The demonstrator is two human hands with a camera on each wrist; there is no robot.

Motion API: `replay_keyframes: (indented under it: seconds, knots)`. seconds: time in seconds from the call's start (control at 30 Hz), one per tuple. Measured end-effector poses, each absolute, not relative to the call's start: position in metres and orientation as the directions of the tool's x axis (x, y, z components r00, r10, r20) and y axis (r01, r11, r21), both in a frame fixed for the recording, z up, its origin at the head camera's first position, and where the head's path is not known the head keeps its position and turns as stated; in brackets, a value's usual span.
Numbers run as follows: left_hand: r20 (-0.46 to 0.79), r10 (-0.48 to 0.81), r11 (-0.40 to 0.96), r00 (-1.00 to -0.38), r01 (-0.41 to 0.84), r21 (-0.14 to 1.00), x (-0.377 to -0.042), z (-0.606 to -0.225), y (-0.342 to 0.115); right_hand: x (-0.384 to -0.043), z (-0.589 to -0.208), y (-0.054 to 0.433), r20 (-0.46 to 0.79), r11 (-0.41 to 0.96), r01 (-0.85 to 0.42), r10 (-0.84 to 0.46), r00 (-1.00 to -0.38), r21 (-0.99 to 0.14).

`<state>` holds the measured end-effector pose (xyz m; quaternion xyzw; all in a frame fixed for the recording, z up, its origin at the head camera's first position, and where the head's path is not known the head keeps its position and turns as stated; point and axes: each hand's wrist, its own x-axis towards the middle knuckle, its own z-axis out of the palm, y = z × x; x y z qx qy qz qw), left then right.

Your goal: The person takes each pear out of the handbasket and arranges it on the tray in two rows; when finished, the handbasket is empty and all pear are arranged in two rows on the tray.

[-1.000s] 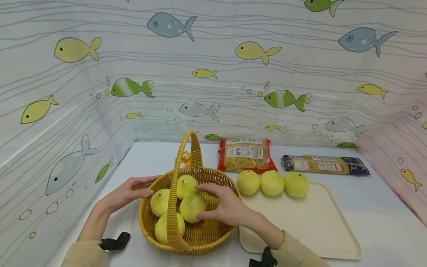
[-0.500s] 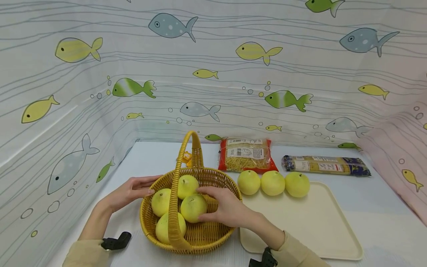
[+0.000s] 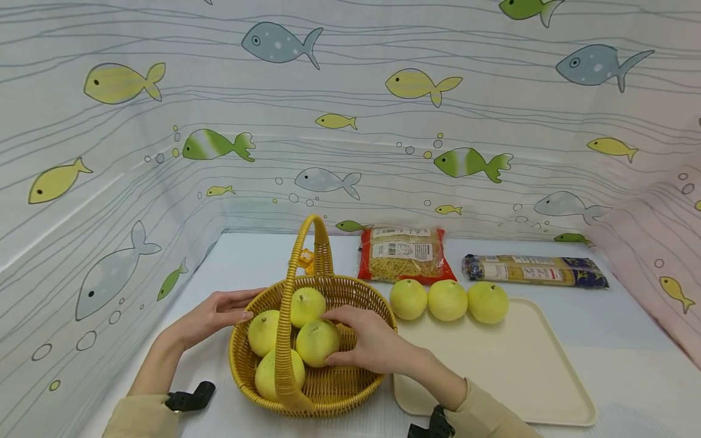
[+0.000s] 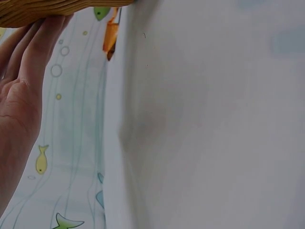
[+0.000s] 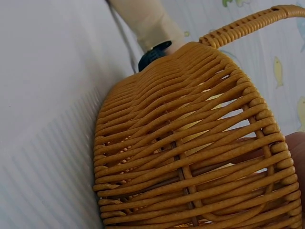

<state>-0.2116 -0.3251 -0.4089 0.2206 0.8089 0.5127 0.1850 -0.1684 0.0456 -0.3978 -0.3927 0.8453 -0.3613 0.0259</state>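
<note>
A yellow wicker basket (image 3: 350, 389) with a tall arched handle holds several yellow-green grapefruits. My right hand (image 3: 378, 344) reaches inside over the right rim, thumb and fingers curved around the right-hand grapefruit (image 3: 317, 342). A second grapefruit (image 3: 306, 307) lies just behind it, while another grapefruit (image 3: 276, 374) is partly covered by the handle. My left hand (image 3: 216, 313) rests at the left rim with extended fingers; the left wrist view shows these fingers (image 4: 35, 57) against the basket's wall. Wickerwork hides most of my right hand in the right wrist view.
Right of the basket lies a cream tray (image 3: 493, 371), with three grapefruits (image 3: 447, 300) lined up at its back edge. Behind them are a red-edged pasta bag (image 3: 405, 255) and a long spaghetti pack (image 3: 533, 271). A small orange packet (image 3: 306, 258) shows behind the handle.
My right thumb and fingers have closed in slightly around the grapefruit, which has barely shifted. The left hand and basket stay in place.
</note>
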Motion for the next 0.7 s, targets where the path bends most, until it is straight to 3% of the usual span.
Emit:
replay_keyframes:
  seconds: [0.7]
  knots:
    - [-0.073,0.547,0.378,-0.834,0.168,0.911,-0.2108,-0.4081,-0.3246,-0.1688,-0.3987,0.0451,0.191,0.511,-0.624,-0.664,-0.723,-0.591]
